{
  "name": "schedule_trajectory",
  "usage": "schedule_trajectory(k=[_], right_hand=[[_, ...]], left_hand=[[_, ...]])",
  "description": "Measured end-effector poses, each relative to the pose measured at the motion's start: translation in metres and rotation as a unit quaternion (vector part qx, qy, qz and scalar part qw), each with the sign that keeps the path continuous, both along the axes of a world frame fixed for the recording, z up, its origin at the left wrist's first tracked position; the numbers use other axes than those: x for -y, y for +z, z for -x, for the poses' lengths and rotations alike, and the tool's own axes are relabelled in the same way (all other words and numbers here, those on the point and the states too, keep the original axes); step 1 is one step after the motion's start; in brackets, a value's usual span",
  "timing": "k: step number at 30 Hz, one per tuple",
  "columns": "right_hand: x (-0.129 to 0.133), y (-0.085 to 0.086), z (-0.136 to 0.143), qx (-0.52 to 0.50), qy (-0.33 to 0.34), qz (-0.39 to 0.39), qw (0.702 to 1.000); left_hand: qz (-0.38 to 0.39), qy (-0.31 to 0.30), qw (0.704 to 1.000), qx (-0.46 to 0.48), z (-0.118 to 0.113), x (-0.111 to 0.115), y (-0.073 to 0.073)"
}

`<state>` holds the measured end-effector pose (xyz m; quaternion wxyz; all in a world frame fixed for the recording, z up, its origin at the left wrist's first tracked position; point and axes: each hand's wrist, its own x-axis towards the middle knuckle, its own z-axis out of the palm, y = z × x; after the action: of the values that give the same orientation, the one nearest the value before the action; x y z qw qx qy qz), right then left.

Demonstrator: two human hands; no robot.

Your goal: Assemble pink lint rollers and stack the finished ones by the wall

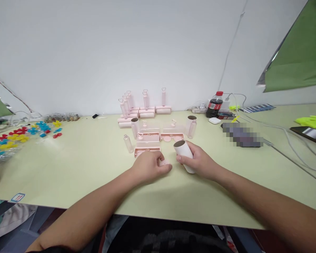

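Observation:
My right hand [197, 161] wraps around a white roll [183, 149] with a brown cardboard core, held tilted above the table. My left hand [150, 167] is closed, thumb and fingers around a small pale pink piece [163, 162], mostly hidden. Just beyond the left hand lies an open pink case [139, 151] with a clear lid. Two more open pink cases, one [171, 137] at the right, sit farther back. A clear pink tube [128, 144] stands left of them. Another roll [135, 128] stands upright behind, and one more roll [191, 123] at the right.
Along the wall are several pink rollers [146, 111] with upright heart-topped handles. A cola bottle [214, 104], a white case [214, 120], cables and a blurred dark object [242, 134] occupy the right. Colourful plastic pieces [18, 135] lie left. The table's front edge [173, 218] is near my body.

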<state>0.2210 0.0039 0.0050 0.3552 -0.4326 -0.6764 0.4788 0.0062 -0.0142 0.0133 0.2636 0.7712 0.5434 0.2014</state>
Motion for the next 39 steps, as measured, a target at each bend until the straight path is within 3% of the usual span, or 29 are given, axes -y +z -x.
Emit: schedule_trajectory(k=[3, 6, 10, 23, 25, 29, 34, 35, 37, 39], right_hand=[[0.004, 0.004, -0.003, 0.109, 0.055, -0.126, 0.984], [0.009, 0.006, -0.003, 0.160, 0.112, -0.150, 0.969], [0.012, 0.004, -0.003, 0.175, 0.149, -0.153, 0.961], [0.014, 0.006, -0.001, 0.148, 0.174, -0.155, 0.961], [0.015, 0.007, 0.000, 0.132, 0.163, -0.139, 0.968], [0.014, 0.006, 0.001, 0.105, 0.100, -0.128, 0.981], [0.012, 0.006, 0.000, 0.098, 0.062, -0.142, 0.983], [0.012, 0.006, 0.000, 0.103, 0.056, -0.139, 0.983], [0.011, 0.008, -0.001, 0.113, 0.043, -0.133, 0.984], [0.011, 0.008, -0.002, 0.117, 0.036, -0.129, 0.984]], left_hand=[[-0.007, -0.011, 0.986, 0.164, 0.005, -0.002, 0.005], [-0.018, -0.051, 0.971, 0.231, 0.007, -0.002, 0.007], [-0.046, -0.086, 0.974, 0.203, 0.006, 0.000, 0.006], [-0.073, -0.127, 0.968, 0.202, 0.008, -0.002, -0.001], [-0.100, -0.118, 0.963, 0.221, 0.007, -0.002, -0.004], [-0.227, -0.046, 0.936, 0.265, 0.004, 0.006, -0.005], [-0.190, -0.188, 0.953, 0.144, 0.008, 0.014, 0.012], [-0.202, -0.174, 0.951, 0.156, 0.012, 0.013, 0.017], [-0.231, -0.088, 0.953, 0.178, 0.022, 0.009, 0.026], [-0.203, -0.003, 0.972, 0.118, 0.033, 0.002, 0.032]])
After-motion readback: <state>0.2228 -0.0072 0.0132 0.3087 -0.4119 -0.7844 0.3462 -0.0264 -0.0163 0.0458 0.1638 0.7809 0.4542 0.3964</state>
